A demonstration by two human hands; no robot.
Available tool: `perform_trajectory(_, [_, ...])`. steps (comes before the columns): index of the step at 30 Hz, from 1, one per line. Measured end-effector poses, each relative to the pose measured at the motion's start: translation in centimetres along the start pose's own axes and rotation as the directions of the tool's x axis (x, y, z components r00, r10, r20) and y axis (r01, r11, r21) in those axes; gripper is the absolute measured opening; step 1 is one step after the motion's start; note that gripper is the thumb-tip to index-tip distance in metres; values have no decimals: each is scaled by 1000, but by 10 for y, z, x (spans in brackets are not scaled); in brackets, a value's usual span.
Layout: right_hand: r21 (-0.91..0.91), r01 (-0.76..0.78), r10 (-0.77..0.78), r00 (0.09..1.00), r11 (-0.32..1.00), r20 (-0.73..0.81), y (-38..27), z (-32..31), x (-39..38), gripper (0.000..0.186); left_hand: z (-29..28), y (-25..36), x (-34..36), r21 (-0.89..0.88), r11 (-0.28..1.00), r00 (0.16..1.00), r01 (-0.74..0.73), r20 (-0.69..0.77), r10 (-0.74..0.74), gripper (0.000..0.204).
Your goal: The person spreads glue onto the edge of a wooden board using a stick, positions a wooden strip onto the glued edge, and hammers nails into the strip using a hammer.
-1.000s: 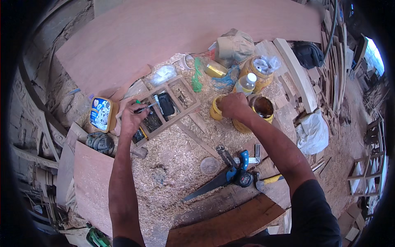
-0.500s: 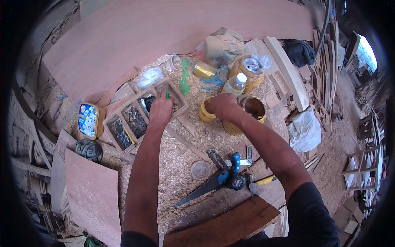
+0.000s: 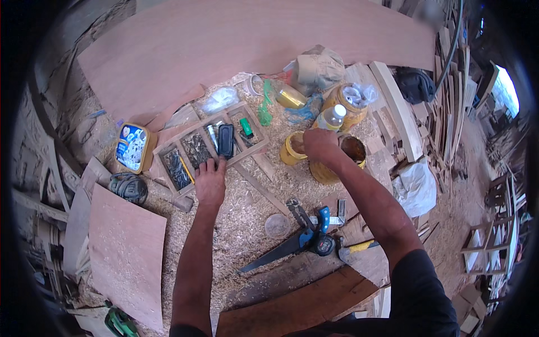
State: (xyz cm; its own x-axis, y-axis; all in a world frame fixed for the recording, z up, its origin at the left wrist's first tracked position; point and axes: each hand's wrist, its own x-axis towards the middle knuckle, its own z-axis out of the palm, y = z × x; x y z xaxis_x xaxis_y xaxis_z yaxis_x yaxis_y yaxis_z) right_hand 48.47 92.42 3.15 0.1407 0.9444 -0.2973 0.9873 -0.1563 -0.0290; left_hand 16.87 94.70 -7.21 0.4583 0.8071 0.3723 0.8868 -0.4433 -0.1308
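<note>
My left hand point(image 3: 210, 182) rests at the near rim of a divided wooden tray point(image 3: 200, 126), fingers stretched out and apart. Just beyond its fingertips lies a black oblong case point(image 3: 225, 140). A small green object point(image 3: 246, 128) sits in the tray's right compartment, and a yellow pencil point(image 3: 186, 168) lies across the left one, among dark metal bits. My right hand point(image 3: 321, 145) is at the mouth of a small yellow tub point(image 3: 292, 156); its fingers are mostly hidden. Beside it stands a larger yellow container point(image 3: 324, 174) with brown insides.
A bottle with a white cap point(image 3: 332, 117) and a yellow jar point(image 3: 359, 114) stand behind my right hand. Nearer are a handsaw point(image 3: 281, 253), a tape measure point(image 3: 324, 245) and a try square point(image 3: 337, 219). An ice-cream-type tub point(image 3: 132, 147) stands left. Wood shavings cover the table.
My left hand has drawn back from the tray's right compartments to its near rim, uncovering the black case and the green object. My right hand stays at the small tub.
</note>
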Motion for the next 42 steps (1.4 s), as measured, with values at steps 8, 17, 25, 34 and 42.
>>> perform_trajectory(8, [-95,-62,56,996,993,-72,-5,15,3,25,-9,17,-28,-64,995,997,-76,29,78,42])
perform_trajectory(17, [-77,-15,13,999,997,-32,-9,17,5,25,-51,69,-122,-208,975,985,-85,128,113,43])
perform_trajectory(25, [-221,-32,1,991,975,-136,-3,-14,-28,24,-46,87,-145,-193,981,991,-10,126,35,45])
perform_trajectory(34, [103,-126,148,957,987,-248,35,13,-90,29,-59,76,-156,-145,988,994,-56,80,68,56])
perform_trajectory(42, [732,74,185,946,677,-266,71,73,-148,31,-191,56,-235,-867,385,791,316,465,397,71])
